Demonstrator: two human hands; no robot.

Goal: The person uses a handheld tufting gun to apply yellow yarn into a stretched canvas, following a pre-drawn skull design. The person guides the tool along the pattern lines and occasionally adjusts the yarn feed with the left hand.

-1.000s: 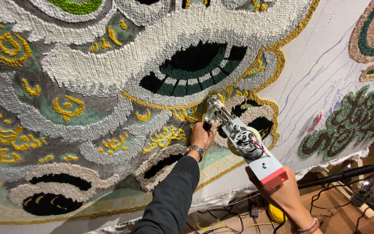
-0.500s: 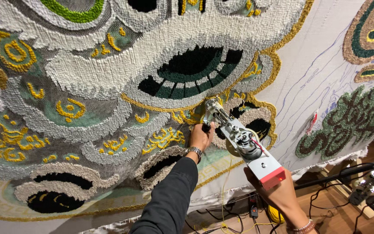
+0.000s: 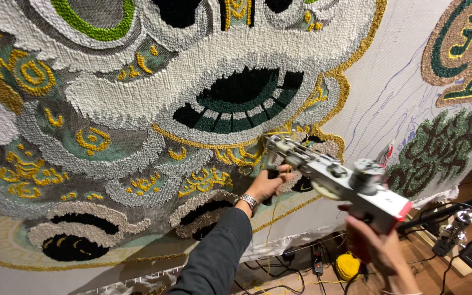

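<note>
A grey tufting gun (image 3: 334, 177) with a red rear end sits right of centre in the frame, its nose pressed against the tufted rug (image 3: 137, 125) stretched across most of the picture. The left hand (image 3: 269, 184) reaches up from the lower middle in a dark sleeve, a metal watch (image 3: 248, 201) at the wrist, and its fingers are wrapped tight around the gun's black front grip just under the nose. The right hand (image 3: 375, 246) comes up from the lower right edge, wrist bent upward, closed on the rear handle beneath the red end. The nose meets the cloth among yellow curls below the dark green and black oval. A ball of yellow yarn (image 3: 347, 266) lies on the floor at bottom, beside black cables.
</note>
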